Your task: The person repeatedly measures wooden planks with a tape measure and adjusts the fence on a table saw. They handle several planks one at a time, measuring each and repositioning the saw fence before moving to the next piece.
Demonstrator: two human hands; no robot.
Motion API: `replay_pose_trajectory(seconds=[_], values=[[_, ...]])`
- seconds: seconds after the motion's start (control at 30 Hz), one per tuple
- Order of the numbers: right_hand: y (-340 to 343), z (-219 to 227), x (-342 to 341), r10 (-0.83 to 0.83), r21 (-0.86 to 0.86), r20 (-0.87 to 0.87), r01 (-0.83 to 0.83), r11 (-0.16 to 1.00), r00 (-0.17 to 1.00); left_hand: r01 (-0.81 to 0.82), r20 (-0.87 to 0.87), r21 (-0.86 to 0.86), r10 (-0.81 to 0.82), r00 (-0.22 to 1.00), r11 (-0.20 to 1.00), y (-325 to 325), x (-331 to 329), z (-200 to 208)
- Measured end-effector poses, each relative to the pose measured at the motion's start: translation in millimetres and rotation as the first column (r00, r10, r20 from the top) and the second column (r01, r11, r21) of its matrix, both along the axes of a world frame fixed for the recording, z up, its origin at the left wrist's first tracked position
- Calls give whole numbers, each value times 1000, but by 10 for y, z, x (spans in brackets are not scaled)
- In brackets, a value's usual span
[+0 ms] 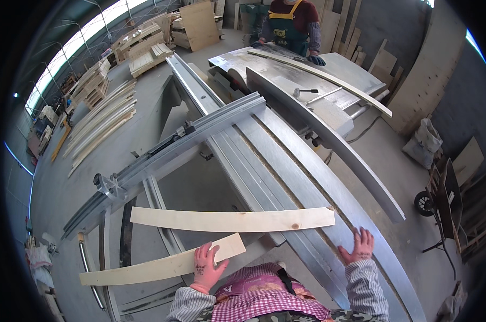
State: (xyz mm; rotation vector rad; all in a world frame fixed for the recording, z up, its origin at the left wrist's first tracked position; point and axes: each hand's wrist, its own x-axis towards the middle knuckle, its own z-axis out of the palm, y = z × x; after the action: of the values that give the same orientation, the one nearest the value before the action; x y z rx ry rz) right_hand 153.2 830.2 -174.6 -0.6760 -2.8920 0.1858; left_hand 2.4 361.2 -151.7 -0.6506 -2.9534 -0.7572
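Note:
My left hand [206, 266], in a pink glove, grips a pale wooden board [146, 268] with the fingers over its face. That board slants from lower left up toward the middle. My right hand [359, 247], gloved the same way, lies with fingers spread on the metal saw table [361, 214] and holds nothing. Beyond both hands, a second pale board [237, 220] with a knot near its right end rests across the slotted table and the side frame [162, 206].
A crosscut fence [200, 131] spans the table, and a long rip fence [329, 139] runs along it. The saw blade [236, 79] stands at the far end. Behind it, a person [290, 24] stands near a long strip [323, 78]. Stacked planks [103, 123] lie left; a wheelbarrow [441, 204] stands right.

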Motion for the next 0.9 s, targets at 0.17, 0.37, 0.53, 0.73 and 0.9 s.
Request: replay_pose_trajectory(seconds=[0.17,0.37,0.53,0.73,0.9], values=[[-78,48,-1196,457,-122,81,-447,886,886,-170,-21,22,170,985,985,-198,216,-23],[32,-28,-1607,552,-160,348,-533,831,758,-395,49,211,394,918,894,-343,439,-155],[-9,251,-1450,578,-152,181,-558,816,796,-674,555,662,390,735,327,-415,122,-243],[-135,885,-1026,625,-64,4,-624,779,780,-871,911,344,-102,401,-350,-164,-505,-202],[-229,851,-671,581,-112,-61,-584,804,811,-870,857,393,-226,464,-297,259,-702,-449]])
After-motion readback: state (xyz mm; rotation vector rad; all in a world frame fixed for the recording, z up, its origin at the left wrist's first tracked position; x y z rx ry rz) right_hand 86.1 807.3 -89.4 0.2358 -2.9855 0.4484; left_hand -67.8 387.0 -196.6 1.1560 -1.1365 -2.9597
